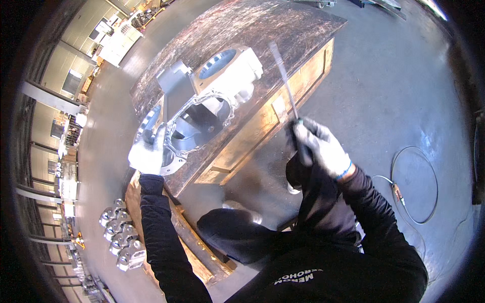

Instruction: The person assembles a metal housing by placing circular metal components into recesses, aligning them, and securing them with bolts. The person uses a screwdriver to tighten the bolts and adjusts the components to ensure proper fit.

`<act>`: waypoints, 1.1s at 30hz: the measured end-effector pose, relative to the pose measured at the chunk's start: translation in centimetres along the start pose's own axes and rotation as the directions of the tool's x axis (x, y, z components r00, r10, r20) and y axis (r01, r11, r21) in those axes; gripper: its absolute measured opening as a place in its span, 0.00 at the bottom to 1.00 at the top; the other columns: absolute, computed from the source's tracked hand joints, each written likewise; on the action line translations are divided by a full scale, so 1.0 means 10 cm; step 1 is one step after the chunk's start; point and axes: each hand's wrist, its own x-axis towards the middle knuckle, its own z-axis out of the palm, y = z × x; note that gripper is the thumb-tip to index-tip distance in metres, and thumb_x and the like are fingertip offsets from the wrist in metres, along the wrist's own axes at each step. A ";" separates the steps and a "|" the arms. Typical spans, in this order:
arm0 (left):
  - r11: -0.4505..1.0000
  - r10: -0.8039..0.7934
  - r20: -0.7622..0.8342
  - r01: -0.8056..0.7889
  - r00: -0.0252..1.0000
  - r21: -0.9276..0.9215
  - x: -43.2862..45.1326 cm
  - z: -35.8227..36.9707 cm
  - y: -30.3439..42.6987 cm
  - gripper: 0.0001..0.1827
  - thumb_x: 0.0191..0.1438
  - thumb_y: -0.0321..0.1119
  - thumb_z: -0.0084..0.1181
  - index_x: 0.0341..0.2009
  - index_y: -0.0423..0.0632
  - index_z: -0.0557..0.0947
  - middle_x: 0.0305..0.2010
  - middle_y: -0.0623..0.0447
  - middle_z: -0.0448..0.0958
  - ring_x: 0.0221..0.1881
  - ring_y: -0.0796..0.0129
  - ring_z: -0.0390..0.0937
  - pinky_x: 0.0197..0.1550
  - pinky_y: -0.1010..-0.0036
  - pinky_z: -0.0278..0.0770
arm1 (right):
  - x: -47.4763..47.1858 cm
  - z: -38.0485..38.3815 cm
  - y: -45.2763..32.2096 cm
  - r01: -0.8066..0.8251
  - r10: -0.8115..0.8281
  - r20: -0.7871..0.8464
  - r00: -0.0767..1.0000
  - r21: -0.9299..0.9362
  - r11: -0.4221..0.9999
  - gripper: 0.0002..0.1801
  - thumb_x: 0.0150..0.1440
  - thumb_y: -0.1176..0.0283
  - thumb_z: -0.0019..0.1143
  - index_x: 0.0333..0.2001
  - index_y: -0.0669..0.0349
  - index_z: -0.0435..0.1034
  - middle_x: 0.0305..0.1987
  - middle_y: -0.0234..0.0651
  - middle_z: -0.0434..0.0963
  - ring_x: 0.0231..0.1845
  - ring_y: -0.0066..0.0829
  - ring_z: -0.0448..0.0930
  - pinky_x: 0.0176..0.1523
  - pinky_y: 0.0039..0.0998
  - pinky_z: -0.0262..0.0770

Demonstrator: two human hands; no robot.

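Note:
A large machined metal casting (227, 81) with round bores and a rough-edged opening rests on a worn wooden workbench (303, 26). My left hand (147, 153), in a pale work glove, grips the casting's near left end, fingers over its rim. In my right hand (320, 146), gloved too, is the dark handle of a long, slim metal tool, likely a file (284, 74). The blade points up and away, beside the casting and apart from it; its tip is blurred.
Several smaller metal castings (123, 235) stand in a cluster at lower left, beside a lower wooden structure (189, 242). A looped hose (435, 181) with a metal fitting (398, 192) lies on the floor at right. My knees are close to the bench's paneled side.

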 end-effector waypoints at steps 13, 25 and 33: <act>0.997 0.057 -0.137 -0.048 0.989 0.068 0.05 0.20 -0.19 0.21 0.57 0.53 0.69 0.40 0.47 0.91 0.17 0.50 0.77 0.17 0.69 0.72 0.25 0.68 0.73 | 1.01 -0.25 0.96 0.162 -0.271 -0.281 0.921 -0.357 0.920 0.16 0.75 0.61 0.45 0.49 0.64 0.70 0.24 0.25 0.70 0.23 0.16 0.69 0.26 0.25 0.66; 0.993 0.102 -0.102 -0.094 0.990 0.077 0.07 0.26 -0.31 0.18 0.59 0.45 0.69 0.34 0.39 0.88 0.15 0.55 0.70 0.18 0.77 0.65 0.21 0.72 0.64 | 1.48 -0.27 1.46 0.369 -0.458 -0.145 0.877 -0.409 0.835 0.18 0.75 0.61 0.43 0.35 0.60 0.70 0.22 0.22 0.68 0.22 0.13 0.65 0.25 0.22 0.61; 0.998 0.048 -0.084 -0.044 0.995 0.050 0.07 0.25 -0.41 0.17 0.55 0.45 0.72 0.33 0.41 0.87 0.15 0.49 0.72 0.16 0.67 0.68 0.23 0.68 0.67 | 1.60 -0.26 1.29 0.187 -0.241 -0.194 0.951 -0.259 0.948 0.15 0.74 0.67 0.45 0.38 0.66 0.70 0.22 0.25 0.69 0.26 0.13 0.65 0.30 0.23 0.64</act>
